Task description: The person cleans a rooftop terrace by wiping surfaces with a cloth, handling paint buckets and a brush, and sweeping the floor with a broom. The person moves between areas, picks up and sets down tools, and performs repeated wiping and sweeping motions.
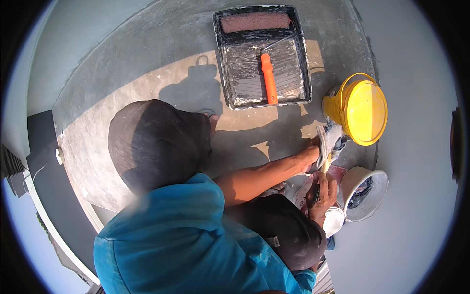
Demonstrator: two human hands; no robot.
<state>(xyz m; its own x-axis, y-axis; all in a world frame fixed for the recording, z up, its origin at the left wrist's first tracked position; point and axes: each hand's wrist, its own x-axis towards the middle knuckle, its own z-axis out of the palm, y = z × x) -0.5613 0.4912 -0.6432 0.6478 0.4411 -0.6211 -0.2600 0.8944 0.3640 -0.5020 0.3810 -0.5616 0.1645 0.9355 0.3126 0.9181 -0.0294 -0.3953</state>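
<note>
My left hand (pixel 308 153) is closed on a crumpled grey-white rag (pixel 325 143), close to the wall. Just below it, my right hand (pixel 323 193) is wrapped round what looks like a small paintbrush (pixel 327 165). Its pale yellow part reaches up to the rag, and a dark handle shows by my fingers. My fingers hide much of it. Under my hands stands a white container (pixel 335 220) with reddish marks, partly covered by my right hand and knee. Beside it, a tilted white bucket (pixel 349 188) holds dark cloth.
A yellow bucket (pixel 364 112) with a raised handle stands by the grey wall (pixel 416 98). Farther left, a black paint tray (pixel 247 73) lies on the concrete floor (pixel 147 59), holding a roller (pixel 255 22) with an orange handle. My knees frame the work area.
</note>
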